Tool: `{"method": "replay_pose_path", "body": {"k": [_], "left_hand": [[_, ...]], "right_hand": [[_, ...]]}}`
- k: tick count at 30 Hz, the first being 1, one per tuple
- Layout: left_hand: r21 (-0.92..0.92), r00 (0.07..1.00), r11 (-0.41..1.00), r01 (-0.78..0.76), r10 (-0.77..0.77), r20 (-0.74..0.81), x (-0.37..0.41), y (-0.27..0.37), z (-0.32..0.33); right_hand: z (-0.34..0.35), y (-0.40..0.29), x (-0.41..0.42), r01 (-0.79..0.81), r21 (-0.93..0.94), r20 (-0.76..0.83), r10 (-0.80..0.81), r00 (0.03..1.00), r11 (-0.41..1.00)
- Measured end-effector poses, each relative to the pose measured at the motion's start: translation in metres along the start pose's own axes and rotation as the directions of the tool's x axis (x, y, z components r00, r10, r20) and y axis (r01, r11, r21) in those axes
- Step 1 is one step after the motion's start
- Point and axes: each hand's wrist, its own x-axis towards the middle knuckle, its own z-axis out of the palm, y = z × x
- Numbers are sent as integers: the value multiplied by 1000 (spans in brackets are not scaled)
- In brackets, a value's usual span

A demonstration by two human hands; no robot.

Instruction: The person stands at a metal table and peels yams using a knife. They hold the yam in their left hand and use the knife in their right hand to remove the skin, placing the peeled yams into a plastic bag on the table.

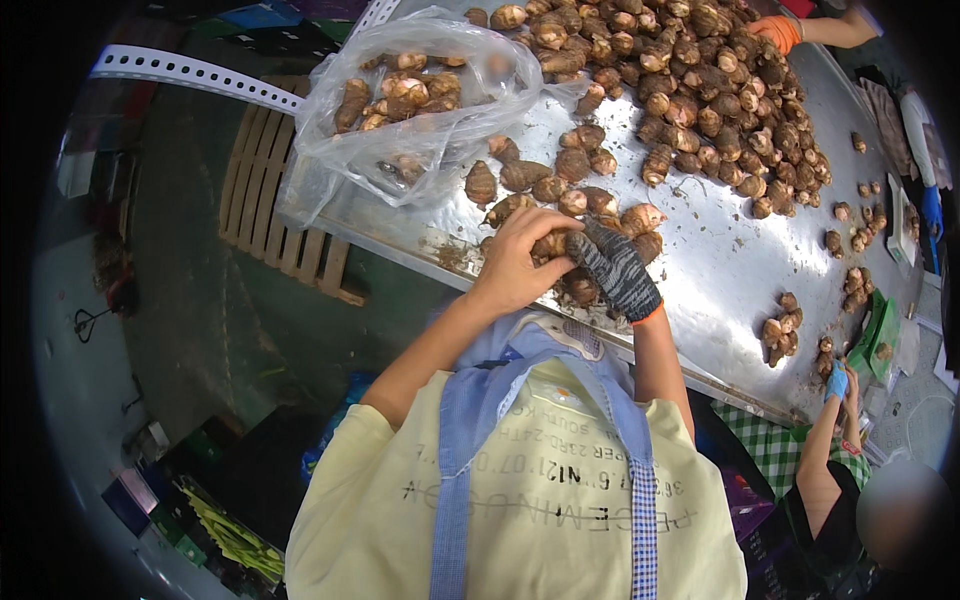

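Note:
My bare left hand [517, 259] curls around a brown, ringed taro corm [551, 244], thumb below and fingers above. From the other side, my right hand [621, 271], in a grey-black knit glove with an orange cuff, grips the same corm. Part of it is hidden by the fingers. Several loose taro corms [574, 163] lie just beyond my hands on the metal table [712, 259], and another corm [580, 286] rests below them. To the upper left, a clear plastic bag [480, 124] sits with its mouth spread, holding more corms [405, 94].
A large taro heap [697, 97] covers the far table, where another person's orange-gloved hand [776, 32] reaches in. At right, a co-worker's blue-gloved hand [835, 381] is near small corm clusters [782, 330] and a green bag [874, 337]. A wooden pallet [262, 195] lies on the floor at left.

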Motion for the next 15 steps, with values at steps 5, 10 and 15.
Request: {"method": "replay_pose_path", "body": {"k": [5, 10, 15], "left_hand": [[51, 995, 998, 22, -17, -103, 14, 8, -42], [747, 903, 660, 75, 273, -332, 44, -48, -106], [500, 979, 853, 149, -199, 48, 15, -61, -90]], "right_hand": [[5, 25, -12, 136, -99, -48, -141, 989, 986], [15, 53, -19, 366, -356, -31, -403, 915, 860], [14, 19, -20, -86, 55, -69, 90, 994, 995]]}}
